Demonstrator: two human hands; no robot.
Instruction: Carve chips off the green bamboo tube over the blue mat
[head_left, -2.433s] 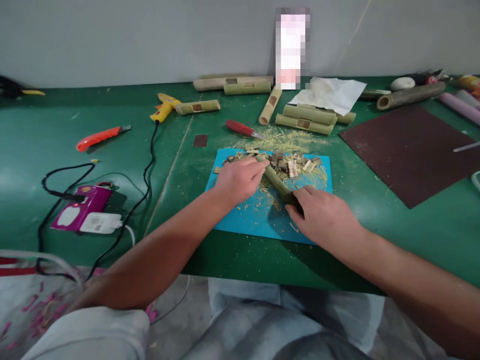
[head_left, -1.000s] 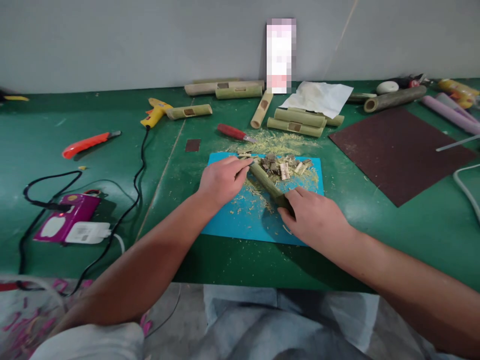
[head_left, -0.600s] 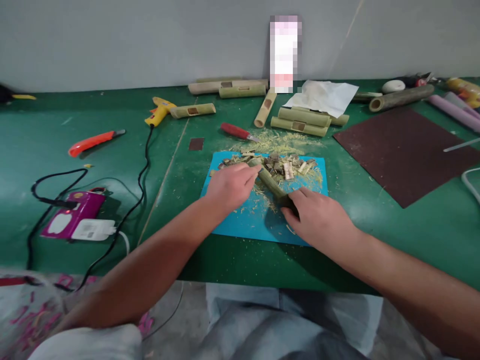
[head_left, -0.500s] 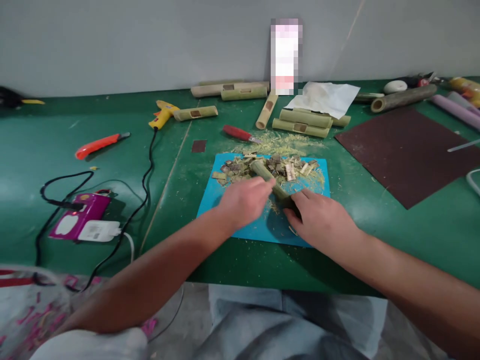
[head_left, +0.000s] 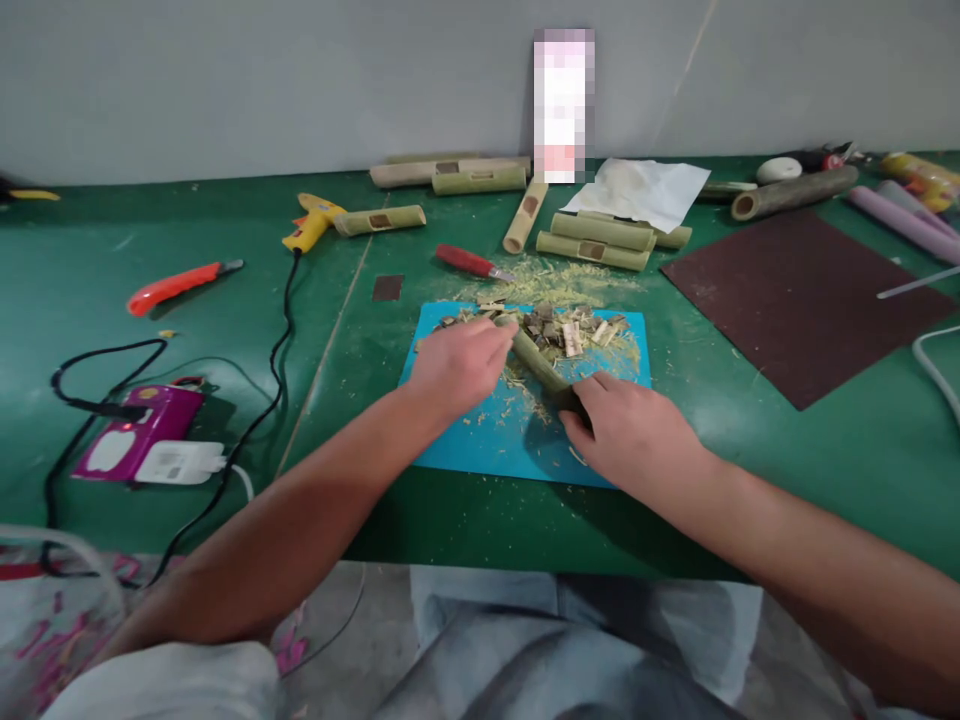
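My right hand (head_left: 637,425) is wrapped round the near end of a green bamboo tube (head_left: 541,362), which slants away to the left above a blue mat (head_left: 487,440). At the tube's far end is my left hand (head_left: 463,365), its fingers pressed together and touching the tube's left side; whatever they may hold is hidden. Bamboo chips and shavings (head_left: 574,338) lie heaped on the far half of the mat. Just beyond it rests a red-handled knife (head_left: 469,262).
Cut bamboo tubes (head_left: 596,250) and white paper (head_left: 637,192) lie at the back, below a propped blurred screen (head_left: 564,110). Left are a yellow glue gun (head_left: 311,225), an orange cutter (head_left: 180,287) and a purple power strip (head_left: 142,430) with cords. A dark brown sheet (head_left: 802,310) lies right.
My left hand has slid away from me and left along the tube, from its middle to its far end. The right hand keeps its grip. The whole view has shifted slightly.
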